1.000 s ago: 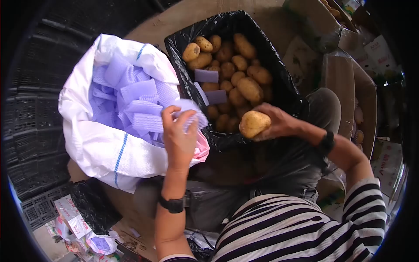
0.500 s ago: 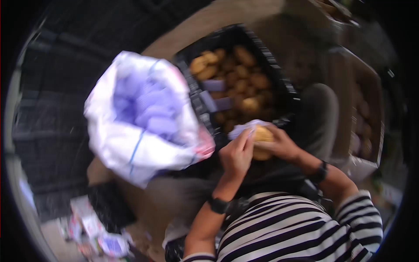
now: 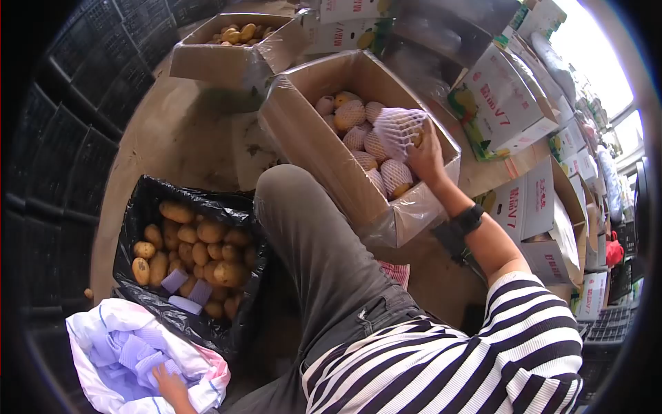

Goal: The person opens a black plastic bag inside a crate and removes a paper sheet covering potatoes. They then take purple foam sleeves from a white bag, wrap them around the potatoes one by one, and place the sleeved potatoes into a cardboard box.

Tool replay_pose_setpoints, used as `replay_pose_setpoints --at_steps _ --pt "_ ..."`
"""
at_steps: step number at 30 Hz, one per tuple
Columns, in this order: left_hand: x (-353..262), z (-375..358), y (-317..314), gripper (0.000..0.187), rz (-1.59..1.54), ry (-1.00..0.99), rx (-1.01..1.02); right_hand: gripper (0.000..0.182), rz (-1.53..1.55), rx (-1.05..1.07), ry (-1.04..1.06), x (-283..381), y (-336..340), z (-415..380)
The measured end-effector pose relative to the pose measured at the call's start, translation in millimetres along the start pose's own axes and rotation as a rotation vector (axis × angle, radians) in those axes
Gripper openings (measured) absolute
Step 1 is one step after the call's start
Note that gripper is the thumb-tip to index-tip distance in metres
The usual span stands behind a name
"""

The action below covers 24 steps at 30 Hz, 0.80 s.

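My right hand grips a potato in a pale purple foam net. It is held over a tall cardboard box in which several netted potatoes lie. At the lower left, my left hand reaches into a white sack. Its fingers are apart and rest on a heap of purple foam nets. Beside the sack stands a crate lined with black plastic, holding bare potatoes and a few loose nets on top.
Another open carton with potatoes stands at the back. Printed cartons line the right side, one opened carton close to my right arm. Black crates are stacked along the left. My bent knee sits between the lined crate and the tall box.
My hands have parted. The right has carried the netted potato from near the lined crate to over the cardboard box; the left has moved into the sack. The view has swung right.
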<state>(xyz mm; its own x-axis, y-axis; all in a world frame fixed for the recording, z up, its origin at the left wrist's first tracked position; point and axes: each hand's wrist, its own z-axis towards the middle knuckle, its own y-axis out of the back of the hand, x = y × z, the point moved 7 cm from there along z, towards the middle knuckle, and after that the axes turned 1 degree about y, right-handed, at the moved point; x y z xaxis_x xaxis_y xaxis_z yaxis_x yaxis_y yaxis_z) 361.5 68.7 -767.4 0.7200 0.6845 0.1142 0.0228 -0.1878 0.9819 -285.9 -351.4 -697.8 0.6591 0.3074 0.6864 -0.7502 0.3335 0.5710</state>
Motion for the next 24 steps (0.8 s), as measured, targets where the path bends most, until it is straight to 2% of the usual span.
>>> replay_pose_setpoints --at_steps 1,2,3,4,5,8,9,10,11,13,15,16,17,18,19,20,22,23,24 --pt "17.0 4.2 -11.8 0.037 -0.001 0.014 0.001 0.052 -0.347 -0.036 0.081 -1.1 6.2 4.6" --pt "26.0 5.3 -22.7 0.039 -0.070 -0.044 -0.034 0.052 -0.337 -0.022 0.092 -21.5 0.7 9.9" --pt "35.6 -3.6 -27.6 0.041 -0.126 -0.093 -0.064 0.054 -0.353 0.279 0.162 -51.2 -36.5 5.7" --pt "15.4 -0.2 -23.6 0.043 -0.113 -0.099 -0.010 0.057 -0.363 0.580 0.236 -69.9 -65.1 -7.2" --pt "0.1 -0.9 -10.5 0.044 -0.095 -0.074 -0.070 0.059 -0.295 0.834 0.223 -74.7 -83.5 -25.2" --pt "-27.0 -9.7 21.5 0.048 -0.103 -0.018 -0.298 0.037 -0.284 1.025 0.286 -81.5 -103.4 -7.0" --pt "-34.7 -12.7 38.3 0.045 -0.144 0.030 -0.306 0.034 -0.603 1.024 0.198 -36.7 -111.6 6.0" --pt "-39.6 -16.7 53.1 0.040 -0.201 0.012 -0.392 0.025 -0.565 0.817 0.213 -28.1 -113.4 27.6" --pt "-43.1 -17.7 65.5 0.036 -0.248 -0.005 -0.473 0.024 -0.230 0.535 0.334 23.7 -115.3 42.6" --pt "-56.7 -20.8 90.8 0.034 -0.367 0.033 -0.565 0.022 0.038 0.351 0.383 125.2 -130.7 39.6" --pt "-64.9 -16.7 102.9 0.030 -0.535 0.061 -0.547 0.017 0.101 0.567 0.461 218.2 -182.4 -4.9" --pt "-66.3 -13.7 105.2 0.030 -0.545 0.079 -0.545 0.017 0.147 0.691 0.595 244.5 -221.0 -36.6" --pt "-69.6 -9.9 105.8 0.030 -0.578 0.038 -0.531 0.019 0.207 0.954 0.616 263.9 -264.7 -76.1" --pt "-72.0 -7.5 105.3 0.030 -0.612 0.001 -0.517 0.026 0.270 1.201 0.467 266.8 -310.3 -120.9" --pt "-72.7 -7.1 106.2 0.032 -0.612 -0.025 -0.533 0.038 0.118 1.208 0.829 277.4 -346.8 -160.8" --pt "-69.5 -6.1 103.6 0.032 -0.602 -0.039 -0.524 0.057 -0.236 1.321 0.872 274.4 -385.7 -195.9" --pt "-64.4 -7.6 100.9 0.036 -0.600 -0.067 -0.520 0.069 -0.660 1.551 1.033 260.2 -442.6 -246.9" --pt "-63.1 -7.5 100.3 0.039 -0.618 -0.061 -0.516 0.069 -0.661 1.572 1.055 255.5 -458.0 -262.8" --pt "-61.7 -7.6 99.4 0.040 -0.618 -0.064 -0.498 0.069 -0.722 1.575 0.990 249.2 -472.2 -272.1"
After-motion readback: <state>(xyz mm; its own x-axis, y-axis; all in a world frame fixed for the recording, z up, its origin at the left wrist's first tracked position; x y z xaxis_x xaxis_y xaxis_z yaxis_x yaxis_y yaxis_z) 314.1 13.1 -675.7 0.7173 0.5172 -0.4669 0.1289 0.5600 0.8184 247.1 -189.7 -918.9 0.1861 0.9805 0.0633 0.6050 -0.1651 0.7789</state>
